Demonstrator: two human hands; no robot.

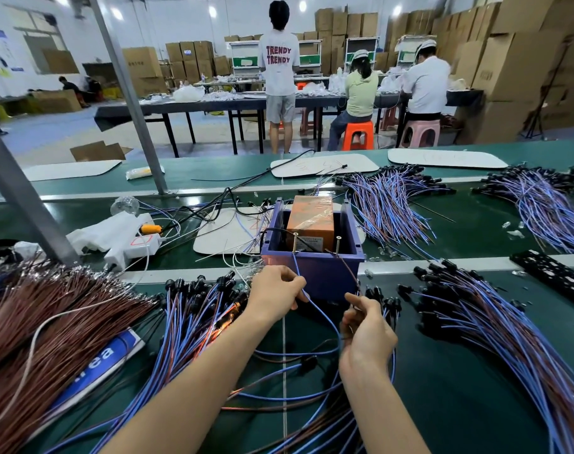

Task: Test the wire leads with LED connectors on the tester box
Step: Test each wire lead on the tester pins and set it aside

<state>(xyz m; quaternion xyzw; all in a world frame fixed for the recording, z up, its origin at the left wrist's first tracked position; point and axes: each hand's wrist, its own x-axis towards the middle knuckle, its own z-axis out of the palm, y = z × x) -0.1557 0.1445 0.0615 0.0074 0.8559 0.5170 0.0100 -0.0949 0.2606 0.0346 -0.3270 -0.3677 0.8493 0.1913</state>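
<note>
Head view. Risk of a false fail through the blue wire (297, 267) slipping off the left screw post (294, 240) on the tester box (318, 280), at 12 o'clock from the hands; same with the brown wire (344, 265) at the right screw post (338, 242). Risk too of a short from letting the two bare ends meet. Easy to snag the slack loops lying at 6 o'clock and drag neighbours out of the left pile (197, 306) at 9 o'clock or the right pile (469, 322) at 3 o'clock, mixing tested with untested. Impossible to tell whether any LED is lit.

Left hand (275, 293): curled narrow, thumb and forefinger pinching the blue wire just below the box's front wall. Right hand (367, 329): curled, seemingly pinching the brown wire near the box's 5 o'clock corner, index tip raised. Tester box standing on the green belt (475, 404), between both piles, just beyond the hands
</note>
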